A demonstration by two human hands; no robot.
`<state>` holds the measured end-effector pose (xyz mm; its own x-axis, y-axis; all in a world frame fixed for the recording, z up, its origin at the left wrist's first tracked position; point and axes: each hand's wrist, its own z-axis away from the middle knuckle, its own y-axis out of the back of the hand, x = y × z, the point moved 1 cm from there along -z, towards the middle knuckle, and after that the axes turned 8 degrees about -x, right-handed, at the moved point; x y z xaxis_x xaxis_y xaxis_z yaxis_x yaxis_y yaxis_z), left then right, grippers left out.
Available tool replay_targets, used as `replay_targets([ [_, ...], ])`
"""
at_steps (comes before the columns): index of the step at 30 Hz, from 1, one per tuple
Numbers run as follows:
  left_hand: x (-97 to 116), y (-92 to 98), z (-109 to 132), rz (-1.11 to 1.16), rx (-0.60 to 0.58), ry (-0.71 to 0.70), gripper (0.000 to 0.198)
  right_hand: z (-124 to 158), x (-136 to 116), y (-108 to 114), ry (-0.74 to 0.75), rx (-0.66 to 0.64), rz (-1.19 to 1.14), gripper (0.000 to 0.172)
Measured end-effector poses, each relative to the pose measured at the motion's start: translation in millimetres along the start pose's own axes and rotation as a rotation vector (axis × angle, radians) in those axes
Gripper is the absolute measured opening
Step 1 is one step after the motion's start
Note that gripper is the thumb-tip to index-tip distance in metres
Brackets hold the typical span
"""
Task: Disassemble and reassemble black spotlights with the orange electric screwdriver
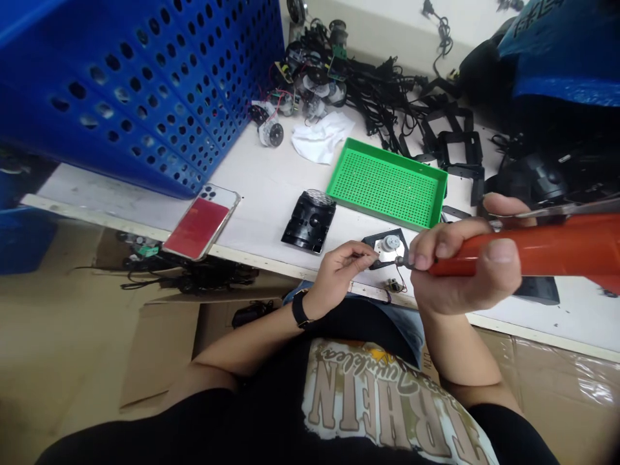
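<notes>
My right hand (455,265) is wrapped around an orange electric screwdriver (537,245). Its bit points left, with the tip at a small black housing part (369,241) that carries a white plate and a round white gear motor (391,243). At the left side of this part, my left hand (346,266) has thumb and forefinger pinched together; what lies between the fingertips is too small to make out. A small motor-like piece (394,284) with thin wires lies just in front of the housing part. To the left lies a black plastic casing (310,221).
A green perforated tray (387,184) lies behind my hands. A big blue crate (159,90) stands at the left, with a phone (201,223) beside it near the table edge. White cloth (322,137), motor assemblies (314,84), black cables (382,97) and black frames (458,145) fill the back.
</notes>
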<state>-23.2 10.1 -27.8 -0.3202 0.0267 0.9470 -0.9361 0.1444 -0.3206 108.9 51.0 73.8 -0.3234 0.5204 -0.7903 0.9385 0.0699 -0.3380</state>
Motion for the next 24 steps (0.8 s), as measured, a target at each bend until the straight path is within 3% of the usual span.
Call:
replay_targets([
  [4, -0.7, -7.0, 1.7, 0.38, -0.001, 0.228, 0.038, -0.8, -4.9, -6.3, 0.056, -0.05, -0.042, 0.014],
  [13, 4.9, -13.2, 6.2, 0.555, -0.026, 0.37, 0.037, 4.7, 1.6, -8.3, 0.084, -0.038, -0.006, 0.01],
  [17, 3.1, -14.4, 6.1, 0.504, -0.016, 0.344, 0.031, 6.3, 0.9, -7.5, 0.112, -0.043, -0.066, 0.005],
  [20, -0.1, -12.8, 5.9, 0.423, 0.009, 0.304, 0.03, 4.6, -0.3, -7.0, 0.095, -0.019, -0.069, 0.012],
  [24, 4.7, -2.6, 1.1, 0.036, 0.052, 0.088, 0.025, 1.6, -2.7, 0.0, 0.076, 0.019, -0.047, 0.023],
])
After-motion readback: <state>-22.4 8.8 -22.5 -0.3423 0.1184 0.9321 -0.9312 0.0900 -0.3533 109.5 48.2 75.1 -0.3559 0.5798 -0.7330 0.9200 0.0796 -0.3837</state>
